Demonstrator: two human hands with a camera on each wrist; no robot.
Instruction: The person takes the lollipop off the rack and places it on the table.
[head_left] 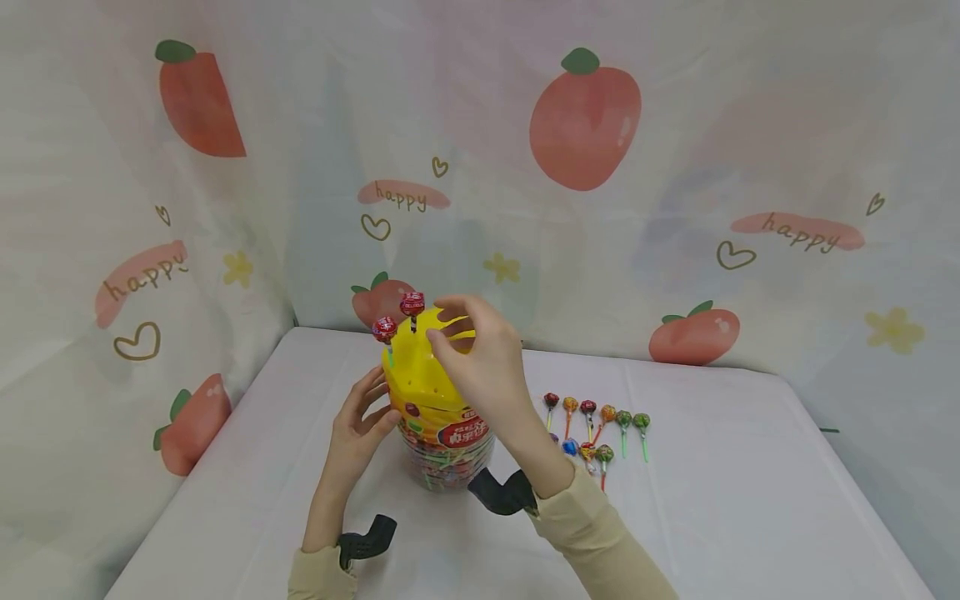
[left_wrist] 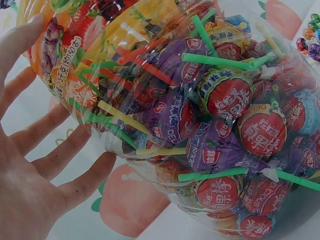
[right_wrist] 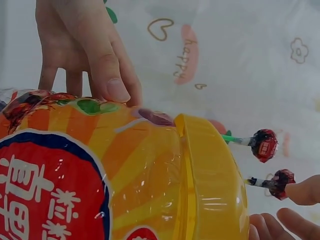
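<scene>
A clear candy jar (head_left: 450, 458) with a yellow lid (head_left: 423, 367) stands on the table, packed with wrapped lollipops (left_wrist: 225, 95). Two red-wrapped lollipops (head_left: 385, 330) (right_wrist: 282, 184) stick up from the lid by their sticks. My left hand (head_left: 363, 425) rests against the jar's left side, its fingers spread along the plastic in the left wrist view. Over the lid hovers my right hand (head_left: 483, 346), thumb apart from the bent fingers and no candy seen between them. From the right wrist view, its thumb (right_wrist: 305, 191) appears beside one lollipop's head; whether they touch is unclear.
To the right of the jar, several loose lollipops (head_left: 624, 418) lie in two rough rows on the white tablecloth (head_left: 720, 500). My right forearm partly hides them. A printed fabric backdrop (head_left: 480, 100) rises behind and beside the table.
</scene>
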